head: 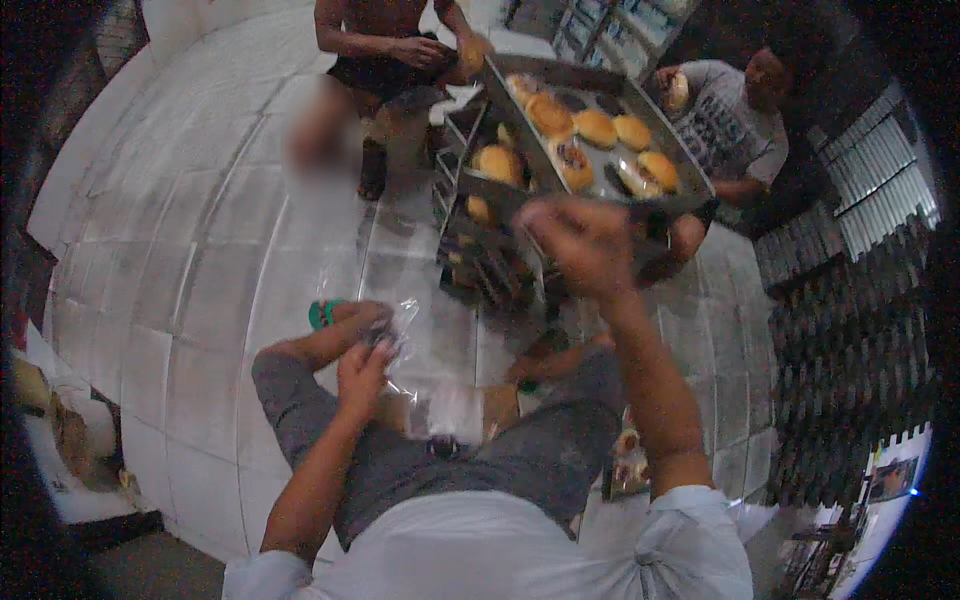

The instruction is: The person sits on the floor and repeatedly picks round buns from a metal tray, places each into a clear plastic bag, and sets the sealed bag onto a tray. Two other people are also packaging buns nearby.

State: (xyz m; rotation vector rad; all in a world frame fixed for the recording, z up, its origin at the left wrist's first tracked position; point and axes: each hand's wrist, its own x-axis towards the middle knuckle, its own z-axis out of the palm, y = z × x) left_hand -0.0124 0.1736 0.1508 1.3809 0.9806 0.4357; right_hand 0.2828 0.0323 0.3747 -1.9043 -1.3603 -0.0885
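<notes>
My left hand is closed on a clear plastic bag above my left leg. My right hand reaches over the near edge of a metal baking tray; it is blurred, and whether it holds anything cannot be told. Several round golden buns lie on that tray, and one oval bun near its right end seems to be in clear wrap. Below and to the left, more buns show in stacked trays. Between my thighs lies a brown and white thing, perhaps a box.
One person sits beyond the tray; another person at the right holds a bun. Pale tiles cover the floor. A small container of food stands beside my right thigh. Dark stacked racks line the right side.
</notes>
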